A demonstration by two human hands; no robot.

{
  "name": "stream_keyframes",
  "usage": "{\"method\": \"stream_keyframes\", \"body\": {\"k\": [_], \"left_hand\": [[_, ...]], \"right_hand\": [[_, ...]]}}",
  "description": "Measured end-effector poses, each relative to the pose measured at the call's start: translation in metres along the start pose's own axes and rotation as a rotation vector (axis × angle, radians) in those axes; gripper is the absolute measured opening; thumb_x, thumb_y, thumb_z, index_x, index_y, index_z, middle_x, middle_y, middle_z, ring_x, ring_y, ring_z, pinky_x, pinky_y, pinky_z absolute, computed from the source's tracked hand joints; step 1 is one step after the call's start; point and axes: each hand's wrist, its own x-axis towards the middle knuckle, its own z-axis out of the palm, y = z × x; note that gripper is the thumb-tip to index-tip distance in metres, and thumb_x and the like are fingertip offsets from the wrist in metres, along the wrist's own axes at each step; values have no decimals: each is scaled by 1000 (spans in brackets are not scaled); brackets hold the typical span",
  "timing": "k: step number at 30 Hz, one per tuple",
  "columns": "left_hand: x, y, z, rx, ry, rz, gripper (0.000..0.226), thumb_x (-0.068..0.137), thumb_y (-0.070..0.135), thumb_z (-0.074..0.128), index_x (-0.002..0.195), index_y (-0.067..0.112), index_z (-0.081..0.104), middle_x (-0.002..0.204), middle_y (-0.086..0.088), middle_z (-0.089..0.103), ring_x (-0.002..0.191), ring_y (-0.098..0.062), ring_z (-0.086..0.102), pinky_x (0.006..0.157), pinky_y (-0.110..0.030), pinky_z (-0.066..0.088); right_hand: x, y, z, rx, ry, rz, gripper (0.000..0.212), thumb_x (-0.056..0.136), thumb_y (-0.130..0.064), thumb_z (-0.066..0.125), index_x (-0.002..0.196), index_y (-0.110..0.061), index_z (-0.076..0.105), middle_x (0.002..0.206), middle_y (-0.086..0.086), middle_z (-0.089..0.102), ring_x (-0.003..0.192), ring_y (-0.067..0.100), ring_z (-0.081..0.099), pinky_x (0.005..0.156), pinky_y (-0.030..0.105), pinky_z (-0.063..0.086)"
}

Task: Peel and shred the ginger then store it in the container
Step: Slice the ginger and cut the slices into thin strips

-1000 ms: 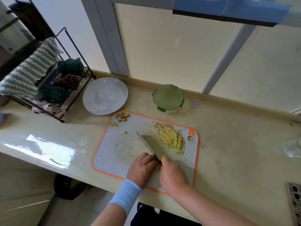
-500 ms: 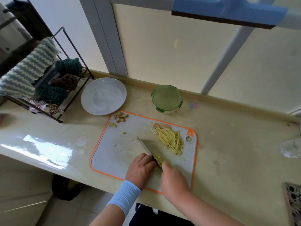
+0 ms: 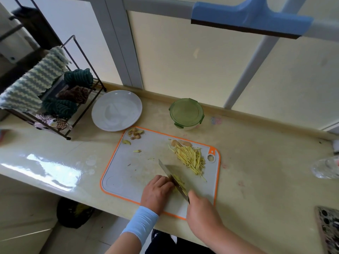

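Observation:
A grey cutting board (image 3: 139, 169) with an orange rim lies on the counter. A pile of yellow ginger shreds (image 3: 190, 158) sits at its right side, with two ginger chunks (image 3: 180, 143) behind it. Ginger peels (image 3: 134, 133) lie at the board's far left corner. My right hand (image 3: 201, 208) grips the handle of a knife (image 3: 171, 177), whose blade carries ginger bits. My left hand (image 3: 156, 191), fingers curled, presses down on ginger just left of the blade; that piece is mostly hidden. The container (image 3: 186, 113) with a green lid stands shut behind the board.
A white plate (image 3: 116, 110) sits left of the container. A wire rack (image 3: 55, 99) with cloths stands at the far left. A clear bottle (image 3: 326, 168) lies at the right edge. The counter's front edge runs just below the board.
The knife blade has shifted a little along the ginger under my left hand while chopping. The view has moved slightly. The shred pile and container stay put.

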Motion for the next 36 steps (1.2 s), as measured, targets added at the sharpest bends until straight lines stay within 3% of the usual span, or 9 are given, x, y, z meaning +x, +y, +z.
{"method": "stream_keyframes", "body": {"k": [5,8,13,19,26,36], "left_hand": [[2,0,-1,2,-26,7,23,96,23,53,88,19,73,86,3,64,79,-19,58,65,-30,52],[2,-5,-4,14,-77,55,13,90,18,59,89,21,72,88,3,63,78,-20,57,63,-31,52],[6,-7,-12,19,-93,140,16,86,13,57,87,20,72,83,3,61,76,-17,52,66,-25,46],[5,-11,-9,24,-130,116,18,86,14,55,87,19,72,85,2,63,77,-20,59,61,-29,52],[8,-10,-10,4,-121,118,26,82,11,55,93,18,77,95,2,70,80,-21,65,68,-28,55],[7,-7,-10,5,-128,86,12,79,11,63,81,19,72,83,4,62,77,-17,55,65,-26,50]], "right_hand": [[12,-5,3,-18,-39,7,21,96,-11,34,112,-22,41,107,11,61,104,31,61,71,35,39],[28,-21,0,-22,-36,6,26,97,-11,37,121,-19,42,113,12,62,107,30,62,78,36,46],[40,-33,-4,-29,-19,-4,24,96,-9,38,117,-17,44,111,12,63,106,31,63,78,37,47],[16,-17,-4,-86,24,-33,42,99,-14,35,141,-19,35,112,9,65,105,28,64,78,36,47],[12,-12,4,-142,-26,-24,56,94,-6,36,148,-19,29,114,10,65,106,29,64,82,37,49],[41,-39,3,-57,27,-27,38,93,-4,36,129,-16,43,113,11,65,106,31,64,80,37,50]]}}
